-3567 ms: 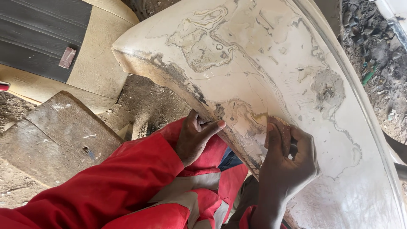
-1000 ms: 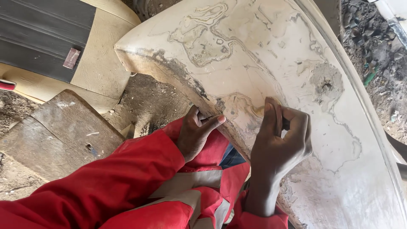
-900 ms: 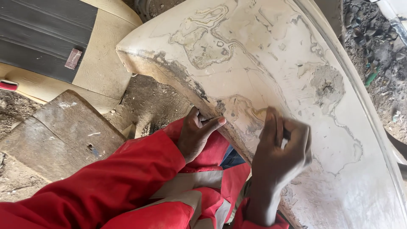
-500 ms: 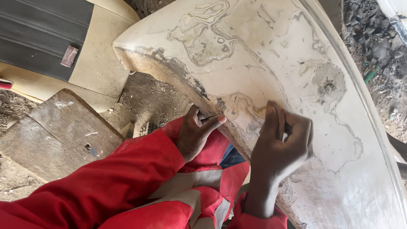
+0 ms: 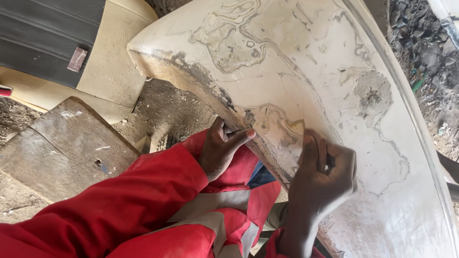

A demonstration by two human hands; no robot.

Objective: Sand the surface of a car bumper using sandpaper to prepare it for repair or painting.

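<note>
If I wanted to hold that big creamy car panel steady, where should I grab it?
Probably the curved lower edge of the panel, from underneath, as the left hand does: that rim is thin enough for fingers to hook round. The broad top face gives nothing to grip; the right hand only presses flat there.

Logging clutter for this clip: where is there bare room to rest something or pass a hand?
The wooden block top at left is bare, bordered by dirt ground and the red sleeve. The upper body panel is bare too, though curved. It is crowded at the panel's lower edge, where the left hand and right hand press close together.
</note>
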